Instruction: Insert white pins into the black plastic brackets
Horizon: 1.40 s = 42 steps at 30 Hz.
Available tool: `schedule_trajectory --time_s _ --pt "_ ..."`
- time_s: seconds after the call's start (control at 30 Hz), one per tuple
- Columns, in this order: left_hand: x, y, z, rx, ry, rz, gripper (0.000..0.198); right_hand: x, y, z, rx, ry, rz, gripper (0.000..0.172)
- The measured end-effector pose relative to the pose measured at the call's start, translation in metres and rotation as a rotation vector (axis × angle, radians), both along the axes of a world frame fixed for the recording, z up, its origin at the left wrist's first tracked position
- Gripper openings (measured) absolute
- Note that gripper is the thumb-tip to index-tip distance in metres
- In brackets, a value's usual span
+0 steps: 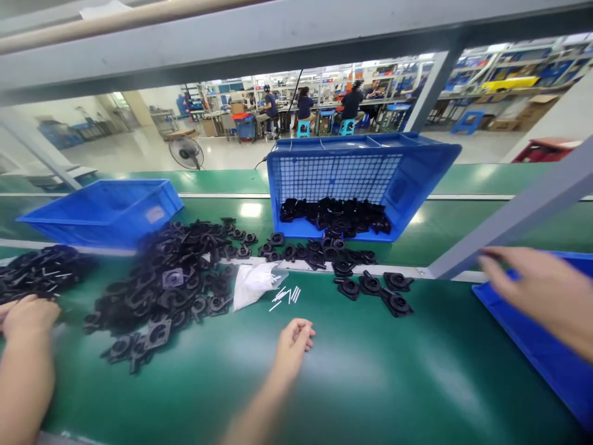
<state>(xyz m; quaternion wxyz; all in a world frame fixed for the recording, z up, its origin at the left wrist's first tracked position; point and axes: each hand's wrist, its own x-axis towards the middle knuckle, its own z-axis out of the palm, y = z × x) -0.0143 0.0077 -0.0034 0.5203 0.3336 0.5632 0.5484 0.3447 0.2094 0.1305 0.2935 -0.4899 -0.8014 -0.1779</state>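
My left hand (293,341) rests on the green belt (370,371) with its fingers curled in and nothing visible in it. Just beyond it lie several small white pins (285,295) and a white plastic bag (252,284). My right hand (542,290) is blurred above a blue tray (532,346) at the right, fingers stretched to the left; a dark smear sits at the fingertips, and I cannot tell whether it holds something. A big heap of black plastic parts (171,284) lies left of centre, and a few loose ones (370,285) lie in the middle.
Another person's hand and forearm (25,346) lie at the far left beside a smaller black pile (41,272). A tipped blue crate (352,179) spills black parts; a second blue bin (106,210) stands at the back left. A grey frame post (509,216) slants across the right.
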Motion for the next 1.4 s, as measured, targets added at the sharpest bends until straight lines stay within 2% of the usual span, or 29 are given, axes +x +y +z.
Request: schedule_trajectory --time_s 0.1,0.13,0.2,0.33,0.4,0.5,0.7,0.87,0.97,1.1,1.2,1.27,1.33,1.4 --pt "0.001 0.0 0.001 -0.007 -0.013 -0.004 0.037 -0.098 -0.019 -0.03 -0.183 -0.134 0.346 0.039" --pt "0.001 0.0 0.001 -0.008 -0.012 -0.002 0.037 -0.132 -0.023 -0.043 -0.234 -0.147 0.421 0.032" --pt "0.0 0.001 0.001 -0.009 -0.003 0.001 0.037 -0.195 -0.026 -0.068 -0.313 -0.104 0.464 0.026" --pt "-0.004 0.003 0.001 -0.016 0.017 0.009 0.035 -0.288 -0.009 -0.105 -0.336 -0.008 0.352 0.028" --pt "-0.005 0.004 0.001 -0.024 0.018 0.012 0.036 -0.317 0.004 -0.117 -0.307 0.039 0.29 0.033" --pt "-0.005 0.005 0.001 -0.036 -0.005 0.005 0.037 -0.343 0.021 -0.133 -0.277 0.118 0.245 0.037" --pt "-0.003 0.005 0.0 -0.071 -0.058 -0.012 0.039 -0.344 0.031 -0.158 -0.287 0.31 0.338 0.024" --pt "-0.006 0.006 0.003 -0.077 -0.057 0.012 0.039 -0.327 0.025 -0.157 -0.355 0.535 0.415 0.025" --pt "-0.009 0.007 0.003 -0.09 -0.117 0.083 0.043 -0.308 0.007 -0.152 -0.426 0.632 0.482 0.024" --pt "-0.013 0.008 0.005 -0.084 -0.338 0.172 0.052 -0.269 -0.043 -0.149 -0.591 0.695 0.605 0.019" --pt "-0.012 0.007 0.01 -0.161 -0.636 0.027 0.055 -0.242 -0.087 -0.146 -0.892 0.712 0.793 0.018" --pt "-0.01 0.005 0.012 -0.242 -0.765 -0.114 0.056 -0.233 -0.105 -0.144 -1.02 0.708 0.849 0.021" --pt "-0.008 0.002 0.013 -0.282 -0.812 -0.21 0.055 -0.232 -0.109 -0.142 -0.996 0.713 0.791 0.021" --pt "-0.005 0.0 0.012 -0.29 -0.824 -0.269 0.052 -0.237 -0.099 -0.142 -0.861 0.641 0.693 0.017"
